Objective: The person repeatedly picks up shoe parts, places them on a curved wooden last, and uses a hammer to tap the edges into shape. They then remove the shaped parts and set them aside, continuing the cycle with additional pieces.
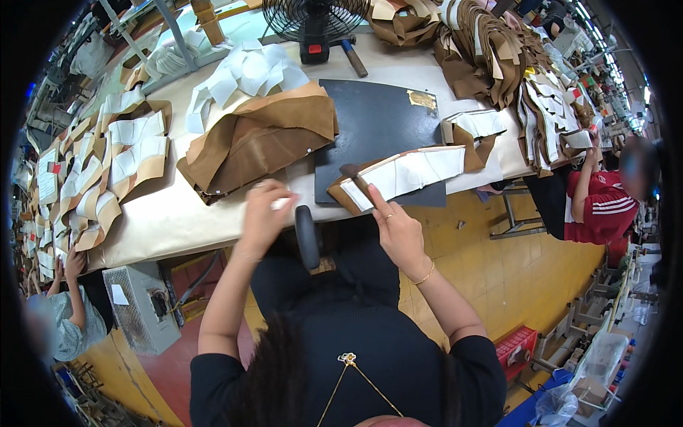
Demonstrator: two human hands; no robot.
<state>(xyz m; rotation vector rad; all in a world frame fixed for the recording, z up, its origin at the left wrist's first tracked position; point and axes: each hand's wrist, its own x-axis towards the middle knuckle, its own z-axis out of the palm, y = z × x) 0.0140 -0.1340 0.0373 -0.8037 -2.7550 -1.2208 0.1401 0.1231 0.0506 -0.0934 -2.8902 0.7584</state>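
Observation:
My right hand (398, 235) grips a short hammer-like tool (351, 173) with a dark head and brownish handle. The tool rests over the near left end of a long brown leather piece (338, 192) with a white backing strip (420, 171). That piece lies across a dark board (384, 117) on the table. My left hand (265, 217), slightly blurred, is closed on a small white thing (279, 203) whose kind I cannot make out. It hovers at the table's front edge, just below a stack of folded brown leather pieces (270, 135).
A black rounded pad (307, 237) sticks up at the table edge between my hands. White pieces (249, 71), a fan (313, 21) and a blue-handled hammer (353, 57) lie farther back. Leather bundles (484, 53) fill the right; more pieces (135, 139) the left. People (605, 203) work nearby.

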